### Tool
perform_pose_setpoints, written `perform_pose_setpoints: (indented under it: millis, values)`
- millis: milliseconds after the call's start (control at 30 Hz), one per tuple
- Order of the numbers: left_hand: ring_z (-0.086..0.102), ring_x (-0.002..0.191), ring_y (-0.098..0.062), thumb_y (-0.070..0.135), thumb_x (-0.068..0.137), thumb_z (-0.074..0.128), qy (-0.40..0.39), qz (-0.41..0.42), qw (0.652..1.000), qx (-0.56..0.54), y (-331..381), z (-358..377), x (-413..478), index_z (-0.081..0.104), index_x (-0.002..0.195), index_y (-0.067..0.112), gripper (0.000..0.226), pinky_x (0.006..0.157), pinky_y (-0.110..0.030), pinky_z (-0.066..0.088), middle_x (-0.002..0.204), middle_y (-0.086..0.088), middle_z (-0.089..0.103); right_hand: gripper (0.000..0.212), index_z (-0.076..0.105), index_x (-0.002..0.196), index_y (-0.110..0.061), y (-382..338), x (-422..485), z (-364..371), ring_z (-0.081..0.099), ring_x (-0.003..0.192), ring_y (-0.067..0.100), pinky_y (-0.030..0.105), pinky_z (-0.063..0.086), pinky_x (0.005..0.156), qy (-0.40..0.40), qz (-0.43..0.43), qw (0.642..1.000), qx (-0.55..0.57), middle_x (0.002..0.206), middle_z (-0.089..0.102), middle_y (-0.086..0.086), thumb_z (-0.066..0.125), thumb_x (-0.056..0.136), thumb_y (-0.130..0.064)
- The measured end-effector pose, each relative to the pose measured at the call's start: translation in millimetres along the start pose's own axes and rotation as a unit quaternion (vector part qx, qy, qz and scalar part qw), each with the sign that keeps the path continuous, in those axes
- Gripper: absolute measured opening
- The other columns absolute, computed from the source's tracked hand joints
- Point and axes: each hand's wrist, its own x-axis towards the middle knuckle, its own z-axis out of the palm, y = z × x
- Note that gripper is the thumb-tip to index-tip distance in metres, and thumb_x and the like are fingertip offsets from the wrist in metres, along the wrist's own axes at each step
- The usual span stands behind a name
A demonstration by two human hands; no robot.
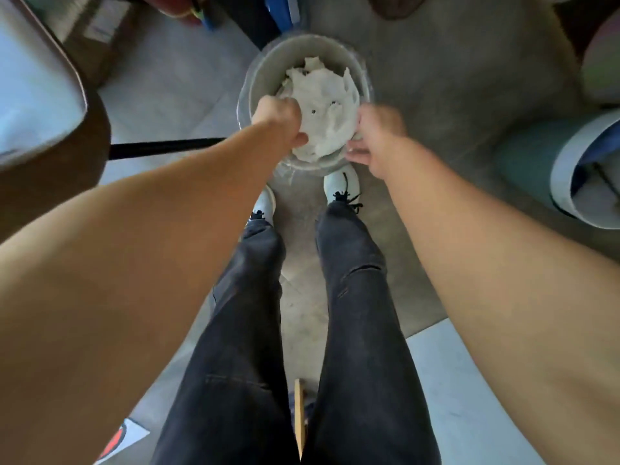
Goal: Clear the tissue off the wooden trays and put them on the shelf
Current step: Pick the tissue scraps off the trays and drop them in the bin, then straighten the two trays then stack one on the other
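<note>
A big crumpled wad of white tissue [323,105] lies in the mouth of a round grey bin [265,77] on the floor in front of my feet. My left hand [280,120] is curled into a fist on the wad's left edge. At the wad's right edge, over the bin's near rim, my right hand [377,139] has its fingers bent onto the tissue. The thin edge of a wooden piece [299,417] shows between my legs; I cannot tell if it is a tray. No shelf is in view.
A brown table edge with a pale sheet [37,95] stands at the left, and a black bar [164,148] runs from it towards the bin. A green and white container [550,169] lies at the right. Dark and blue items crowd the floor behind the bin.
</note>
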Motion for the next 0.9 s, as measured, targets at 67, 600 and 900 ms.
perform_pose_setpoints:
  millis: [67,600,900]
  values:
    - [0.063,0.088,-0.021,0.013,0.101,0.042,-0.008,0.014,1.000,-0.016,17,-15,-19,0.043,0.147,0.018,0.046,0.078,-0.034,0.063,0.112,-0.010,0.058,0.027,0.059,0.116,-0.009,-17,-29,-3,0.068,0.080,0.023,0.038,0.063,0.068,0.011,-0.013,1.000,0.004,0.102,0.064,0.009,0.044,0.094,-0.016]
    - [0.065,0.095,-0.036,0.033,0.099,0.043,0.039,0.249,0.851,0.461,44,-227,-309,0.066,0.108,0.011,0.033,0.066,-0.037,0.045,0.108,-0.014,0.069,0.023,0.063,0.089,-0.008,-45,-323,41,0.063,0.101,0.034,0.039,0.050,0.082,0.031,-0.301,0.847,-0.437,0.101,0.065,0.016,0.044,0.097,-0.017]
    - [0.066,0.094,-0.033,0.032,0.097,0.045,0.234,0.184,0.909,0.290,-100,-445,-363,0.065,0.097,0.017,0.025,0.070,-0.035,0.048,0.104,-0.009,0.070,0.025,0.050,0.070,-0.016,-23,-424,208,0.050,0.077,0.030,0.035,0.040,0.065,0.012,-0.425,0.723,-0.544,0.084,0.058,0.008,0.045,0.090,-0.029]
